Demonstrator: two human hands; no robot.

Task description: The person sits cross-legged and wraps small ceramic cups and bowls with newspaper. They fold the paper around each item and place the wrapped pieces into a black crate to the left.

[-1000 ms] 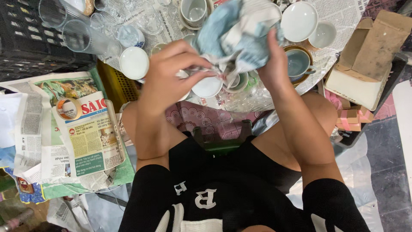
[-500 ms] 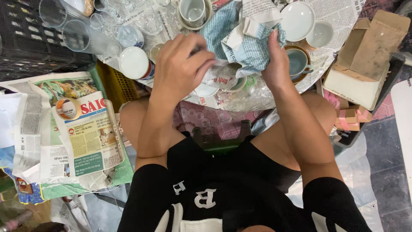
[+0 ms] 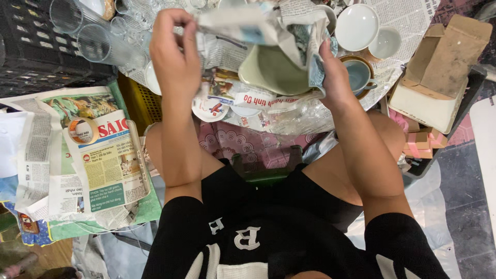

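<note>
A person seated low over a spread of crockery holds a pale green plate (image 3: 274, 70) half-covered by a crumpled sheet of newspaper (image 3: 268, 23), the left hand (image 3: 175, 57) closed in a pinching grip on the sheet's upper corner while the right hand (image 3: 336, 72) presses thumb and fingers together on the paper at the plate's right edge. The plate hangs tilted in the air above the knees, its face toward the camera and its lower rim bare. To do this well, the paper likely wants drawing snug across the exposed face, with the right hand steadying the rim so the plate does not slide out below. Crowding the work, just beneath, are small printed saucers (image 3: 212, 106) and clear plastic film (image 3: 294, 119); a blue cup (image 3: 359, 75) sits just beside the right wrist, with white bowls (image 3: 356, 26) beyond. Drinking glasses (image 3: 95, 39) lie near a black crate (image 3: 31, 57) on the left, a newspaper stack (image 3: 103, 155) rests by the left knee, and a cardboard box (image 3: 439, 77) stands at right.
</note>
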